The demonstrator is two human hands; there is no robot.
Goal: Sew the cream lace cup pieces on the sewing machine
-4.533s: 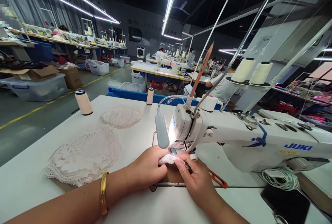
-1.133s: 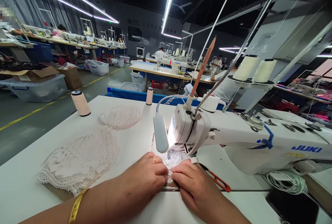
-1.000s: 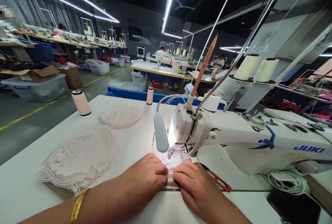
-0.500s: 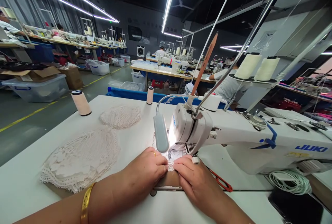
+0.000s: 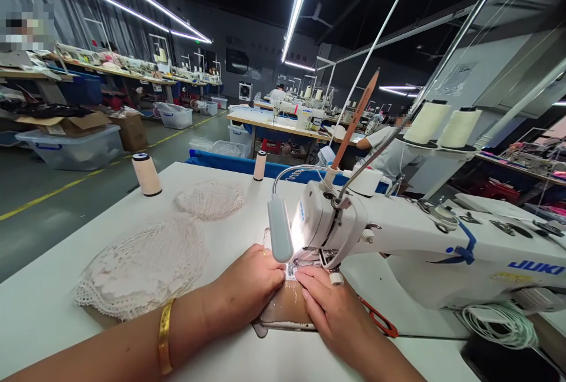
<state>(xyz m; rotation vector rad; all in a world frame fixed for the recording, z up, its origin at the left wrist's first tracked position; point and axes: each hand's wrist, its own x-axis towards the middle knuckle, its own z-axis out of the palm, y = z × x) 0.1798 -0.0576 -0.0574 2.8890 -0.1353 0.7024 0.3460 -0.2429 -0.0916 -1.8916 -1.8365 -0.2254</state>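
My left hand [image 5: 250, 282] pinches a small piece of white lace [image 5: 290, 273] from its left side, close to the needle area of the white sewing machine [image 5: 398, 231]. My right hand [image 5: 332, 306] presses on the same lace from the right, fingers together and bent over it. Both hands rest low over the brown plate [image 5: 289, 304] of the machine bed. A grey lamp [image 5: 280, 231] lights the stitching spot. The presser foot is partly hidden behind the fingers and lamp glare. Left of my hands lies a large pile of lace pieces [image 5: 141, 270].
A smaller lace pile [image 5: 210, 200] lies behind. Two peach thread spools [image 5: 147, 175] stand toward the table's far edge. Beside my right hand lies an orange-red tool [image 5: 380, 320]; a coiled cable [image 5: 499, 322] rests farther right. A pencil [image 5: 357, 119] stands upright on the machine head.
The lace between my fingers has moved forward toward the needle, baring more of the brown plate. Both hands stay beside it. The camera view has shifted slightly.
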